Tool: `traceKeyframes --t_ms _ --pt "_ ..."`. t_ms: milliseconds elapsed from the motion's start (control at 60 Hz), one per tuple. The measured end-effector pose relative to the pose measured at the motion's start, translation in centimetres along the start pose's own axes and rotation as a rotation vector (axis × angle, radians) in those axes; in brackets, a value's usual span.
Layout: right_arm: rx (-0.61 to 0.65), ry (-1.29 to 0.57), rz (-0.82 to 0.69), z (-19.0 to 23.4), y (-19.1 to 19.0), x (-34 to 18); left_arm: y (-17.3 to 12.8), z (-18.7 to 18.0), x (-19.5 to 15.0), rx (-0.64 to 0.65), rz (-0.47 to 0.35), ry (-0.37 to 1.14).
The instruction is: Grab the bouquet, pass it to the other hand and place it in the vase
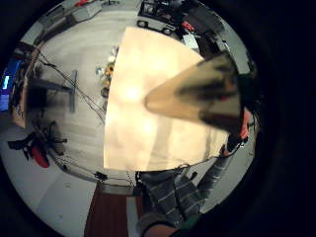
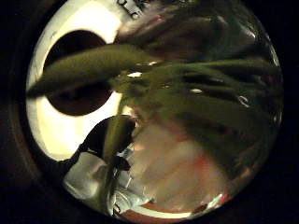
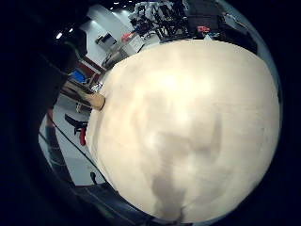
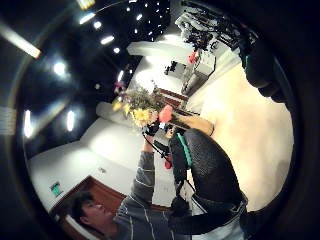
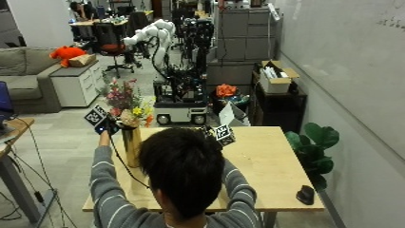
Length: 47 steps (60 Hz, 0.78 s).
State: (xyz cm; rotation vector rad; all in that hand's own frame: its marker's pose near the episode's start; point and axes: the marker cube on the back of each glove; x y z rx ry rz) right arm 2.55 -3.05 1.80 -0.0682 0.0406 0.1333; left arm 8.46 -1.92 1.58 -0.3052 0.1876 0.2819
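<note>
My left hand [image 5: 105, 126] is raised at the table's left side and grips the bouquet [image 5: 123, 101] of pink, yellow and white flowers by its stems. The bouquet stands upright directly over the tall tan vase [image 5: 131, 146], its lower end at the vase's mouth; how deep it reaches is hidden. Green stems [image 2: 187, 88] fill the left thumb side palm view. The right thumb side palm view shows the bouquet [image 4: 136, 110], the vase [image 4: 194, 123] and my right hand [image 4: 210, 170], held above the wooden table [image 5: 265, 161] with nothing in it. My head mostly hides that hand in the outside view.
A small black object [image 5: 305, 194] lies at the table's near right corner. A potted plant [image 5: 314, 140] stands right of the table. A robot on a cart [image 5: 180, 97] is just beyond the far edge. A desk corner [image 5: 11, 137] sits at left.
</note>
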Motion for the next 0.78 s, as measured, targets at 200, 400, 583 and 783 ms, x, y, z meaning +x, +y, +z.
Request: traceKeyframes --t_ms 200,400,583,783 --pt "0.032 0.027 -0.030 -0.9 0.7 -0.8 3.3 -1.9 -3.1 0.136 -0.081 -0.068" --pt "0.058 0.006 -0.091 -2.1 2.3 -3.1 4.8 -2.0 -3.7 0.105 0.074 -0.148" --pt "0.065 0.013 -0.082 -2.6 3.7 -3.2 -1.7 -2.9 -5.8 0.306 0.075 -0.201" --pt "0.033 -0.120 -0.096 -1.6 3.9 -3.0 3.7 -2.1 -6.1 0.303 -0.047 -0.204"
